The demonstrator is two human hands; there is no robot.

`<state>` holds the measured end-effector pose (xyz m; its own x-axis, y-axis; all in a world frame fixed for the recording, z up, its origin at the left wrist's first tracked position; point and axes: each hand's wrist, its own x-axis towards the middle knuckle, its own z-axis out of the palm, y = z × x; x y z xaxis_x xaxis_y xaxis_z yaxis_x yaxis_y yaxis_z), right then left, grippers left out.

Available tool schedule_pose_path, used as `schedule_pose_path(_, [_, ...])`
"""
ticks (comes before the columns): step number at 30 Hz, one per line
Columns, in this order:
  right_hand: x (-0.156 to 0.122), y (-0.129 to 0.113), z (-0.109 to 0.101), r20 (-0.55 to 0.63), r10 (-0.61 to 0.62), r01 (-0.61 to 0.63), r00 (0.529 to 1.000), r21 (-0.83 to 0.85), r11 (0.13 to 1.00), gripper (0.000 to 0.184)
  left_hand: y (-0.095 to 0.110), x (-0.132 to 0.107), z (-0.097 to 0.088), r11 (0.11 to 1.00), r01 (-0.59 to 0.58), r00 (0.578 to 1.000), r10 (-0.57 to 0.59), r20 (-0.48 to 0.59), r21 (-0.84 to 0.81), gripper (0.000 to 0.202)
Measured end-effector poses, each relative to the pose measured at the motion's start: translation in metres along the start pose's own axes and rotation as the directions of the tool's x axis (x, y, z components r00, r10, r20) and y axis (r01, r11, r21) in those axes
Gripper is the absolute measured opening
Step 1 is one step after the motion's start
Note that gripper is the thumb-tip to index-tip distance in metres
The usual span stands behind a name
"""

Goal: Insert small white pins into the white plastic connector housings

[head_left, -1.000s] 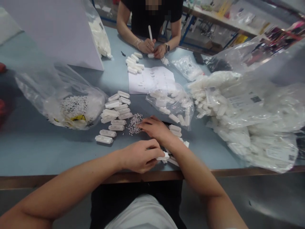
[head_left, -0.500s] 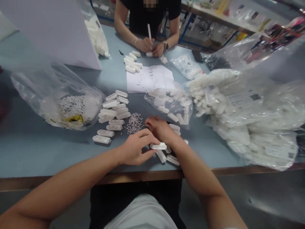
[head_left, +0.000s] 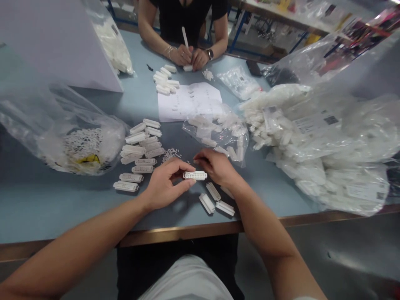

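Observation:
My left hand (head_left: 165, 183) grips one end of a white connector housing (head_left: 197, 175) between thumb and fingers, its rows of small holes turned up. Just beyond it, my right hand (head_left: 216, 166) has thumb and fingertips pinched together; anything between them is too small to name. A pile of tiny white pins (head_left: 170, 154) lies past my left hand, partly covered by it. Several finished-looking white housings (head_left: 143, 169) are set out to the left. Closer to the table edge, a few loose housings (head_left: 213, 191) rest beside my right forearm.
A clear bag of small white pieces (head_left: 83, 141) stands at the left. Bagged white housings (head_left: 233, 129) lie ahead on a printed sheet (head_left: 175, 104), with bigger bags (head_left: 296, 125) at the right. Across the table (head_left: 250, 183), a co-worker's hands (head_left: 190, 56) hold a white pen-like tool.
My left hand has raised the housing away from the loose ones and turned its holed face up. My right hand has come away from the pin pile's edge slightly. The camera view has shifted.

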<state>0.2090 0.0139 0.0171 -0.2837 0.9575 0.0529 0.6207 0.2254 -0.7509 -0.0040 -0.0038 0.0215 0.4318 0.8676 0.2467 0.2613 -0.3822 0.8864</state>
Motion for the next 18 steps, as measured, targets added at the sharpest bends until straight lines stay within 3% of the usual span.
schedule_pose_path(3, [-0.009, -0.006, -0.012, -0.107, -0.008, 0.013, 0.994, 0.049, 0.999, 0.011, -0.002, 0.0, 0.003, 0.998, 0.055, 0.997, -0.054, -0.054, 0.026, 0.019])
schedule_pose_path(9, [-0.024, -0.015, -0.012, -0.102, -0.358, 0.341, 0.928, -0.148, 0.928, 0.017, -0.008, 0.0, 0.009, 0.99, 0.143, 0.981, -0.141, -0.136, 0.007, 0.025])
schedule_pose_path(18, [-0.025, -0.015, -0.005, -0.084, -0.504, 0.457, 0.859, -0.317, 0.831, 0.019, -0.012, -0.004, 0.01, 0.994, 0.088, 0.99, -0.08, -0.114, 0.07, 0.025])
